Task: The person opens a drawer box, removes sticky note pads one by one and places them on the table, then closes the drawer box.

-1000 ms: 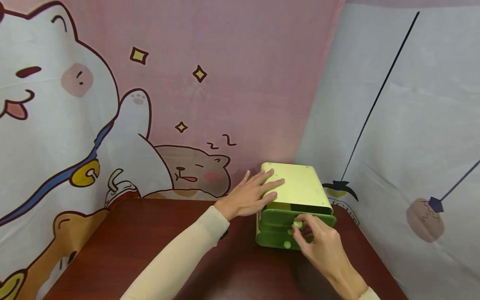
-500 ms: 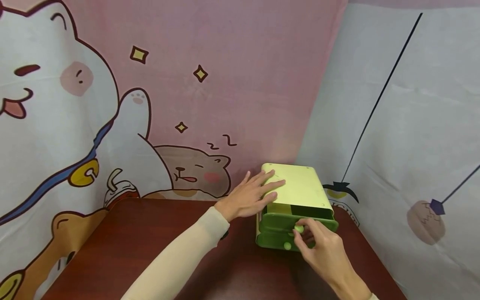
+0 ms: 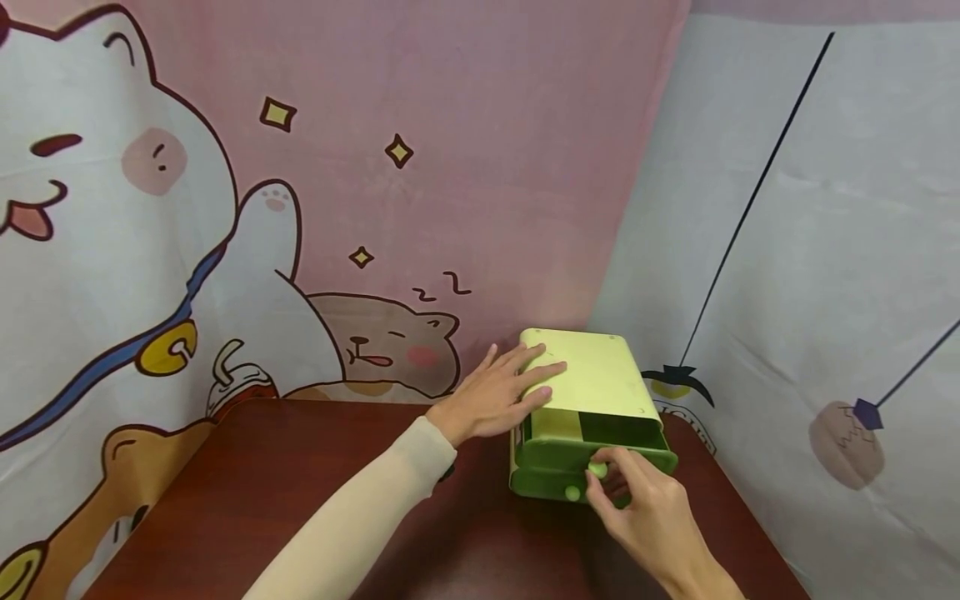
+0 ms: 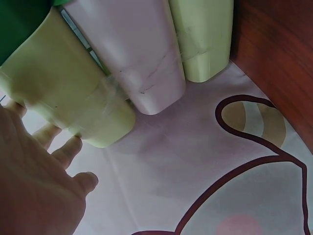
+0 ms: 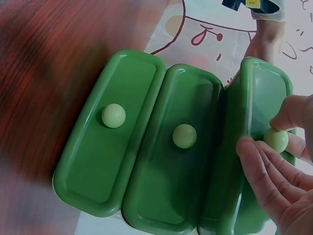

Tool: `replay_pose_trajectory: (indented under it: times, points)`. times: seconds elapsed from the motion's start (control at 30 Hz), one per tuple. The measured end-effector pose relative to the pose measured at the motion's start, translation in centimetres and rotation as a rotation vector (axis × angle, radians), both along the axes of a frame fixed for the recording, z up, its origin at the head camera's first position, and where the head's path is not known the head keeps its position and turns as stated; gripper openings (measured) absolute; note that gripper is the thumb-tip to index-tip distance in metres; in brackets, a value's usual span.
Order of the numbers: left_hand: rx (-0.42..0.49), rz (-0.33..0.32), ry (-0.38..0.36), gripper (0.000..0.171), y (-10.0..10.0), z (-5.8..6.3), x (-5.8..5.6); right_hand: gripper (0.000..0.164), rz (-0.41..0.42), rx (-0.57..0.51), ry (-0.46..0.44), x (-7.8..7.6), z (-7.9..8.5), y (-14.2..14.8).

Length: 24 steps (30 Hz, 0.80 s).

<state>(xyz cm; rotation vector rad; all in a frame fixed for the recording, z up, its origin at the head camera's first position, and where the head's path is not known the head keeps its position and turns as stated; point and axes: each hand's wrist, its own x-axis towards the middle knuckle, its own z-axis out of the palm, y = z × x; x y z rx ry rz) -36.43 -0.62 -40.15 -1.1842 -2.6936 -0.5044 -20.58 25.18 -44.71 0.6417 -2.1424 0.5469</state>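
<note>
A small drawer cabinet [image 3: 592, 367] with a pale yellow-green top stands on the table. Its three green drawers have round light-green knobs. In the head view the top drawer [image 3: 555, 452] is partly pulled out, showing a gap under the cabinet's top. My right hand [image 3: 648, 504] pinches that drawer's knob [image 5: 276, 140] between thumb and fingers. The middle drawer [image 5: 171, 161] and bottom drawer [image 5: 110, 156] sit pushed in, as the right wrist view shows. With fingers spread, my left hand [image 3: 495, 396] rests on the left part of the cabinet's top.
The dark red-brown table [image 3: 322, 492] extends left and in front of the cabinet. A cartoon-printed cloth [image 3: 487, 167] hangs behind the table and along its right side. In the left wrist view the cabinet's side shows yellow and pinkish panels [image 4: 142, 63].
The top drawer has slid farther out toward me, with my right hand drawing its knob. The opening under the top is wider. My left hand has stayed on the cabinet.
</note>
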Motion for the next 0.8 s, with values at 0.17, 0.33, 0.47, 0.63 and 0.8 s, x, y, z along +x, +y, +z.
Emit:
replay_pose_trajectory:
  times: [0.17, 0.33, 0.47, 0.63, 0.8]
  points:
    - [0.006, 0.017, 0.023, 0.065, -0.11, -0.19, 0.38, 0.040, 0.021, -0.011, -0.001, 0.03, -0.19, 0.24]
    - [0.011, 0.048, 0.043, 0.065, -0.20, -0.18, 0.81, 0.039, 0.031, -0.022, 0.013, -0.23, -0.22, 0.51]
    - [0.015, 0.062, 0.052, 0.065, -0.22, -0.11, 0.91, 0.039, 0.028, -0.029, 0.010, -0.36, -0.16, 0.62]
    - [0.021, 0.060, 0.043, 0.065, -0.18, -0.13, 0.79, 0.039, 0.027, -0.029, -0.001, -0.17, -0.09, 0.70]
    - [0.023, 0.059, 0.035, 0.064, -0.03, -0.15, 0.59, 0.041, 0.038, -0.035, 0.004, 0.28, -0.08, 0.88]
